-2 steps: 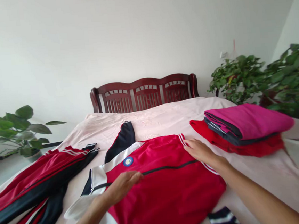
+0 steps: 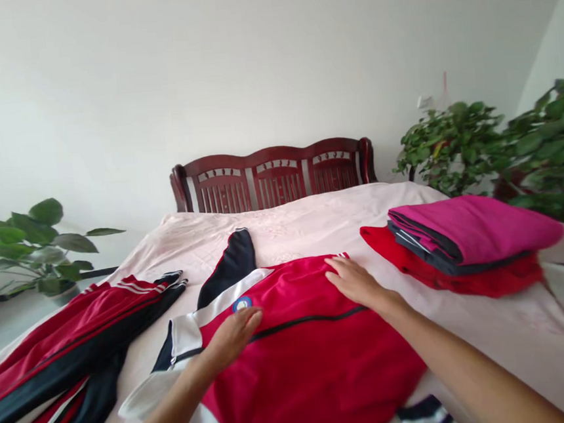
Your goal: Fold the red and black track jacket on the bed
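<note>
Since the earlier frame the right hand [image 2: 355,282] has slid leftward along the top edge of the red jacket [image 2: 313,347], off the striped cuff and onto the red cloth, while the left hand [image 2: 234,337] has moved slightly up toward the round badge [image 2: 241,303]. Both hands lie flat and open, fingers spread loosely on the fabric, gripping nothing; this looks like smoothing the jacket out rather than lifting it. The jacket lies spread on the bed [image 2: 313,225] directly under both hands. Left of the left hand lie red and navy trousers [image 2: 67,349]; right of the right hand sits a folded stack [image 2: 467,241]. The jacket's lower edge runs out of view, the badge is too small to read, and a dark object at the far right edge is cut off.
</note>
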`<state>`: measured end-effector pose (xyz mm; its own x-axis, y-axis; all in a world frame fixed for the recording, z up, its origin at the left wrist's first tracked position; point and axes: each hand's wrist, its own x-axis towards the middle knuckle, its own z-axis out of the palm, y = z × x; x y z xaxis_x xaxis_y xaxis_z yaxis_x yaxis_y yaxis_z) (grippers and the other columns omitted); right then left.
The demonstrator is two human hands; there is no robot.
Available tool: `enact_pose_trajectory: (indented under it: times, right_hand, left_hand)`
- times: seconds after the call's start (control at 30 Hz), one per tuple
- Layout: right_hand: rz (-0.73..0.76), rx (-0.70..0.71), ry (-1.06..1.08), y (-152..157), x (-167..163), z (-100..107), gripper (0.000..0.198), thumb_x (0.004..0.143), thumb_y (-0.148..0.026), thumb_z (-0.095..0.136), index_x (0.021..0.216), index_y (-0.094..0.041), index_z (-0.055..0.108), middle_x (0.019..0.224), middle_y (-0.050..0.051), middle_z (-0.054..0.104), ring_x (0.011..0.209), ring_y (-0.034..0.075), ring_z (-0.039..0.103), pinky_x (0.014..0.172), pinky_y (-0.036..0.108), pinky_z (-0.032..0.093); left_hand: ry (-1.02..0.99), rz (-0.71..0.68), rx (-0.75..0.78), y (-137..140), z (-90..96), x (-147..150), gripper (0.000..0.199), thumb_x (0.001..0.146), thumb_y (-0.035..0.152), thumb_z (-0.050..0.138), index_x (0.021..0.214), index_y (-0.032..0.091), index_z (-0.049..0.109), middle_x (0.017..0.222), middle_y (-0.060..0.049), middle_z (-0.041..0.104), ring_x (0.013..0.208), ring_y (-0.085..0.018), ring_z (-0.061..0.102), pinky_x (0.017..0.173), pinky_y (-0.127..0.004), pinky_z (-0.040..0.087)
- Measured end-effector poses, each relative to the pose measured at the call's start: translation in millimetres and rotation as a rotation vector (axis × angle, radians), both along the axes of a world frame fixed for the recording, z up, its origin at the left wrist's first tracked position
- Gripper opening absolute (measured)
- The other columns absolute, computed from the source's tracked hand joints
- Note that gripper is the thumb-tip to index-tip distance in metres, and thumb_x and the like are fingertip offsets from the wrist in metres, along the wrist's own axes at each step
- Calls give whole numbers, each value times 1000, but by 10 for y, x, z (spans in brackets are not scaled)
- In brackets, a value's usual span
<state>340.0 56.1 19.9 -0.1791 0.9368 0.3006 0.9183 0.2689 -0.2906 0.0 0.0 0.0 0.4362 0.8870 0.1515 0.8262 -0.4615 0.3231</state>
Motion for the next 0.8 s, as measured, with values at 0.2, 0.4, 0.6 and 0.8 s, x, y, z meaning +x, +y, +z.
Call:
enact_pose_trajectory:
  times: [0.2, 0.4, 0.6, 0.8]
  right_hand:
    - [28, -207, -169, 372, -494, -463, 66, 96, -55, 36, 154, -24, 35, 163, 9, 27, 150, 33, 19, 118, 59, 16]
    - [-27, -171, -158, 534, -88, -724, 63, 97, -47, 33, 153, -19, 37, 162, 10, 30, 151, 27, 20, 121, 49, 15]
    - [-40, -129, -134, 154, 125, -536, 52, 90, -32, 47, 141, -25, 53, 148, 7, 52, 144, 26, 37, 120, 45, 24]
    - [173, -281, 298, -1236, 527, -107, 34, 86, -48, 58, 103, -22, 73, 103, 8, 73, 97, 25, 68, 92, 37, 52]
  left_hand:
    - [189, 365, 21, 453, -595, -488, 57, 98, 48, 36, 150, 25, 40, 161, -12, 33, 150, -32, 24, 119, -56, 23]
    - [236, 410, 66, 527, -695, -824, 58, 98, 49, 36, 150, 24, 41, 160, -10, 35, 149, -30, 27, 120, -46, 25]
    - [172, 346, 62, 390, -629, -852, 55, 97, 43, 38, 146, 19, 47, 157, -12, 41, 145, -29, 36, 120, -45, 28]
    - [-90, 111, 23, -359, -342, -823, 43, 95, 42, 44, 129, 23, 63, 136, -5, 60, 126, -25, 56, 112, -36, 41]
